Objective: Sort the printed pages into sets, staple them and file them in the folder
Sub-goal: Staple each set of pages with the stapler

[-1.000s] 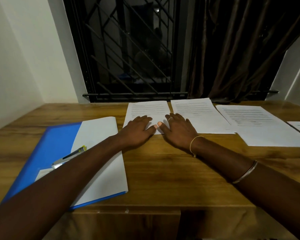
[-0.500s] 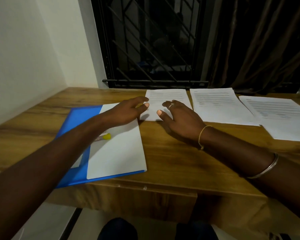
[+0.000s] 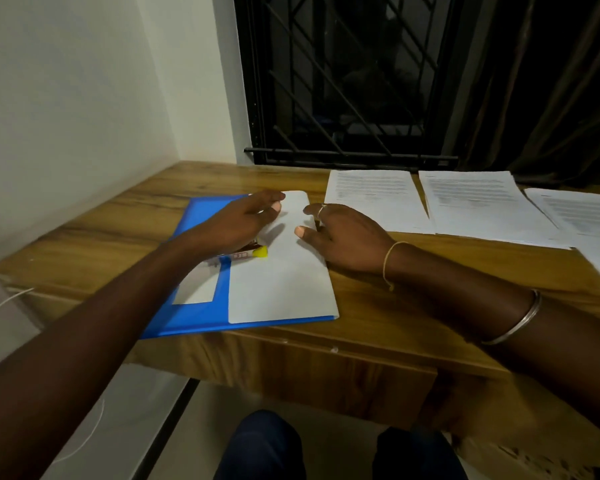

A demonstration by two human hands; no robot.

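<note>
Head view: printed pages [image 3: 374, 199] lie in separate stacks, upper right — sorted, seemingly unstapled. Left hand [image 3: 239, 220] and right hand [image 3: 347, 233] spread empty over the blue folder [image 3: 201, 317], centre-left; a yellow-tipped tool [image 3: 258, 252], possibly the stapler, lies under the left one — filing remains.

A wooden desk [image 3: 118, 218] spans the frame's middle. Above it, a black window grille [image 3: 343, 81] sits upper centre, a dark curtain [image 3: 551, 81] upper right.

Dim indoor light, brightest on L wall [image 3: 66, 98]; window [image 3: 343, 81] pitch black; pages [image 3: 582, 220] at R edge blurry w/ wide-angle warp.
</note>
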